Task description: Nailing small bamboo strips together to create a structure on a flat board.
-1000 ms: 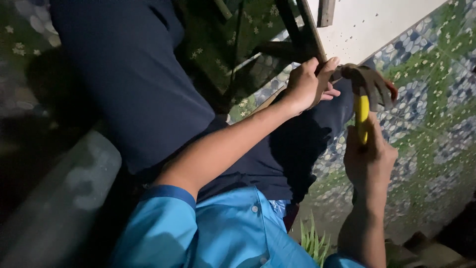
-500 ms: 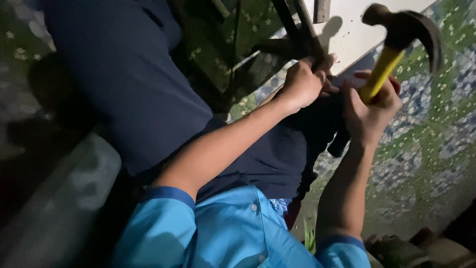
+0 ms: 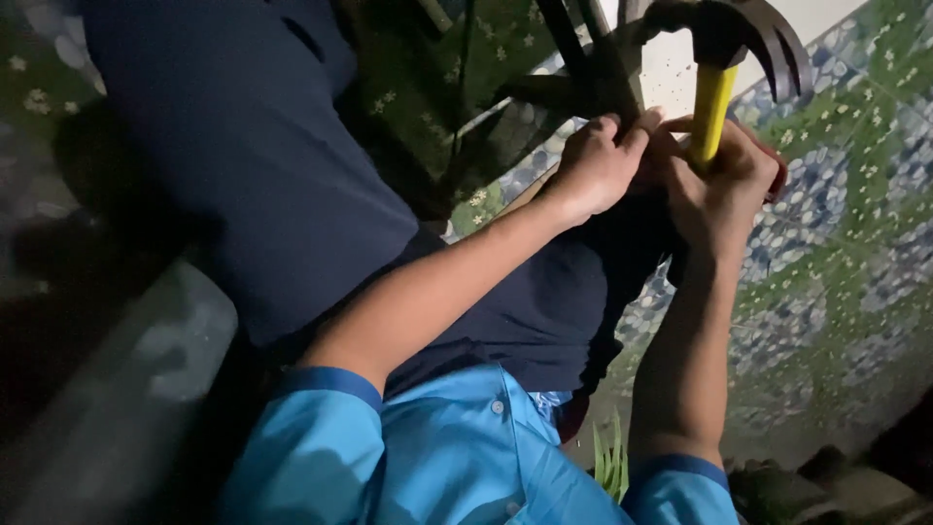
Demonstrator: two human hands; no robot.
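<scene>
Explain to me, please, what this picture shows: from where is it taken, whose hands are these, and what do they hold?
The picture comes from a camera worn on a person's head, looking down at their own lap and arms. There is no machine, only two bare hands. The right hand grips a claw hammer by its yellow handle, with the dark head raised above. The left hand rests close beside it, against a dark metal frame; whether it holds something small cannot be seen. The person wears a blue shirt and dark trousers. Underneath is a patterned green and blue floor.
</scene>
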